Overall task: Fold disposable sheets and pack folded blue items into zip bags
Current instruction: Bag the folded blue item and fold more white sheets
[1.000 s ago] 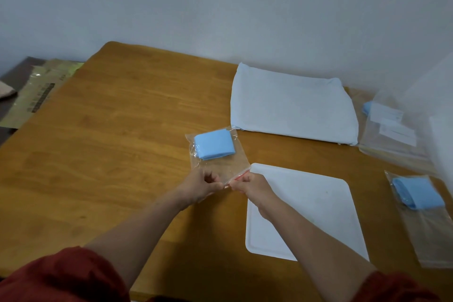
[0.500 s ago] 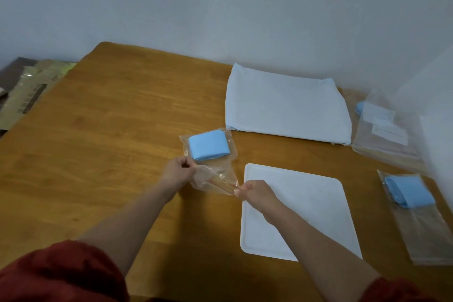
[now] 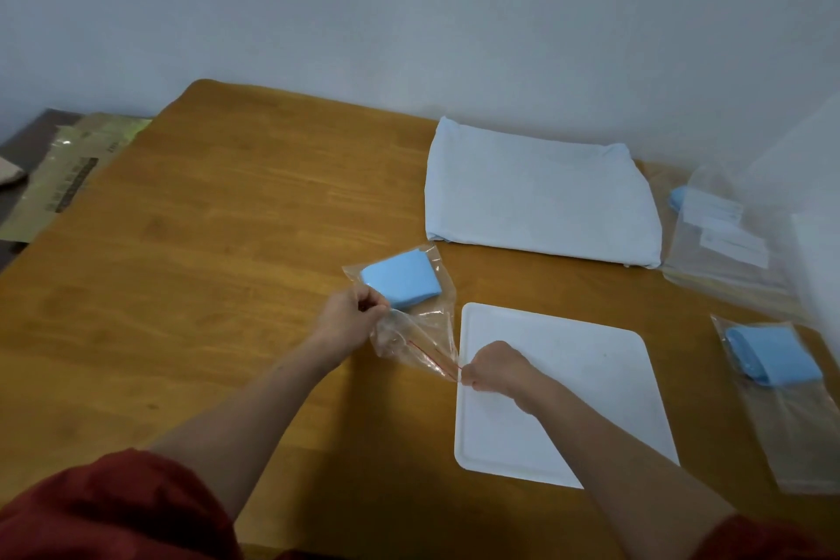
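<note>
Now zip bag (image 3: pixel 420 339) between hands (image 3: pixel 347 318) (image 3: pixel 493 366).

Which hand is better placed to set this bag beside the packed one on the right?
The right hand: it pinches the bag's zip end over the tray, nearer that packed bag; the left hand grips the far side.
</note>
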